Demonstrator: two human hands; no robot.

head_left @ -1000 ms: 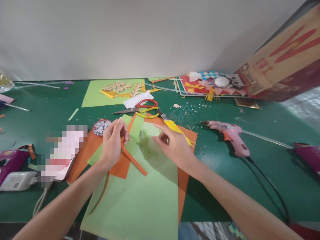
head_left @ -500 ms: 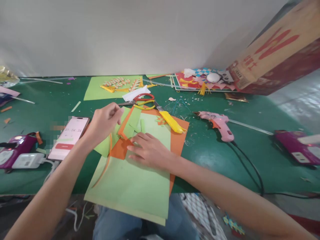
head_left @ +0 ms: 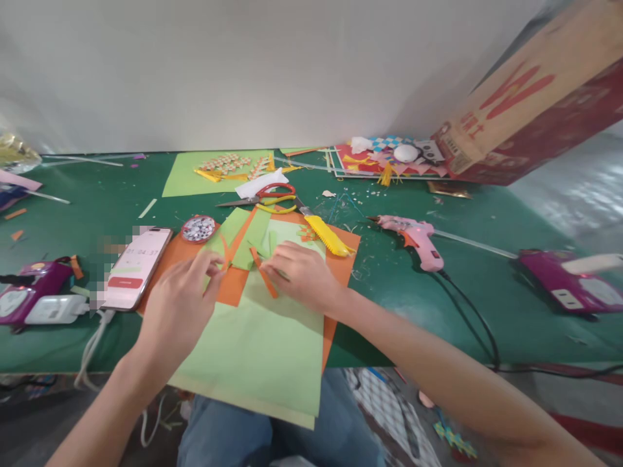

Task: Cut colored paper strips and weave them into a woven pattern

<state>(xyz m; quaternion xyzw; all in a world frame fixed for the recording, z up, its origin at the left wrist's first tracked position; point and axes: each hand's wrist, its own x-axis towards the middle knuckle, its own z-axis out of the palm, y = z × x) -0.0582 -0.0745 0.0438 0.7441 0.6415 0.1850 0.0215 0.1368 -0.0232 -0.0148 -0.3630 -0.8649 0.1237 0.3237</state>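
Note:
My left hand [head_left: 182,301] is over the left side of the paper stack, thumb and forefinger closed at a thin curled orange paper strip [head_left: 226,248]. Facing it, my right hand [head_left: 299,275] has its fingers curled and pinched at a short orange paper strip [head_left: 269,283]; its fingertips partly hide the hold. Under both hands lie light green sheets [head_left: 263,363] with orange paper [head_left: 343,272] beneath. Narrow green pieces [head_left: 256,237] lie by the fingertips. Just beyond are red-and-yellow-handled scissors [head_left: 277,198], a yellow cutter [head_left: 328,235] and a small woven orange-green piece [head_left: 307,232].
Left of the stack are a round dish of small googly eyes [head_left: 198,228], a phone [head_left: 139,269] and a purple power strip [head_left: 36,285]. To the right lies a pink glue gun [head_left: 413,237] with its cord. A cardboard box [head_left: 525,117] stands at the back right.
My left hand has come down and nearer, uncovering the round dish; the long orange strip no longer hangs below it. My right hand has lifted from lying flat into a pinch.

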